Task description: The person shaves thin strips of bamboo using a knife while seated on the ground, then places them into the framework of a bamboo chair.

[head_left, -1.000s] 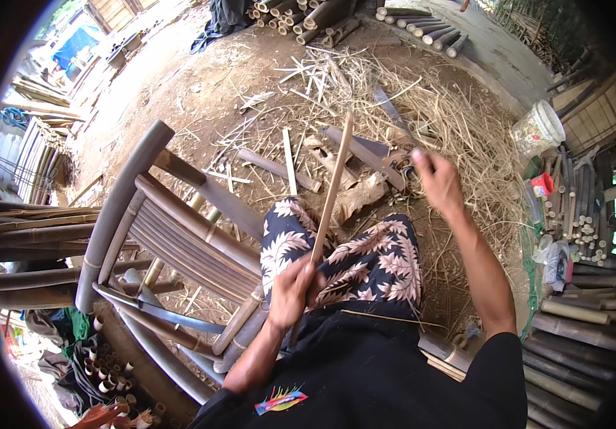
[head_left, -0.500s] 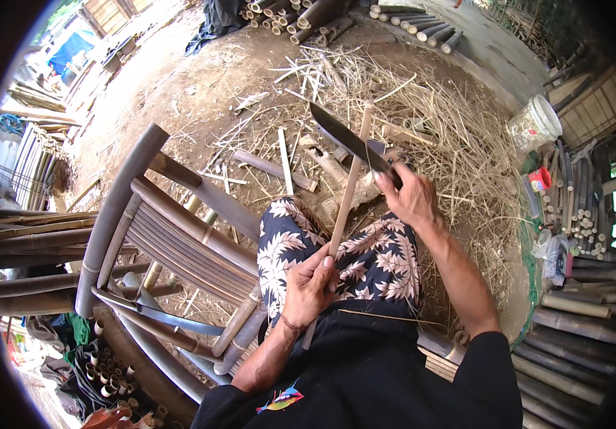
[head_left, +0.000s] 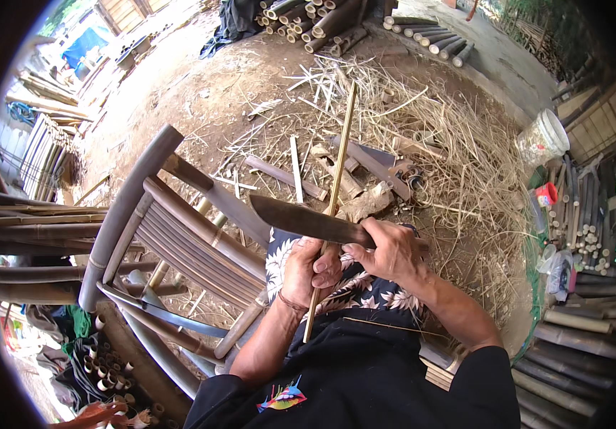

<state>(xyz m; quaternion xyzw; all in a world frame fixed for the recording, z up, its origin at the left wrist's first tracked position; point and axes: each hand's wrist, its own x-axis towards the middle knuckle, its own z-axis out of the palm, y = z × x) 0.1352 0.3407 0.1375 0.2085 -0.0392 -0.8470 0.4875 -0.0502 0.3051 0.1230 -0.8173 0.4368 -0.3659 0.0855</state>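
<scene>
My left hand (head_left: pixel 309 273) is closed around a thin bamboo strip (head_left: pixel 343 154) above my lap. The strip stands out lengthwise, its far end pointing away from me and its near end against my dark shirt. In my right hand (head_left: pixel 392 252) is a broad-bladed machete (head_left: pixel 301 219), gripped by its handle. Its dark blade points left and crosses over the strip just beyond my left fist. From this view I cannot tell whether the edge touches the strip.
A bamboo chair (head_left: pixel 193 236) stands at my left, with a long curved blade (head_left: pixel 172 314) lying across its frame. Ahead, a wood block (head_left: pixel 365 204) and a pile of shavings (head_left: pixel 458 157) lie on the dirt. Bamboo poles (head_left: pixel 580 343) are stacked at right, below a white bucket (head_left: pixel 543 137).
The machete has come down and toward me, nearer to my left hand. The strip has turned to show a paler, narrower side, and my left fingers have wrapped tighter around it.
</scene>
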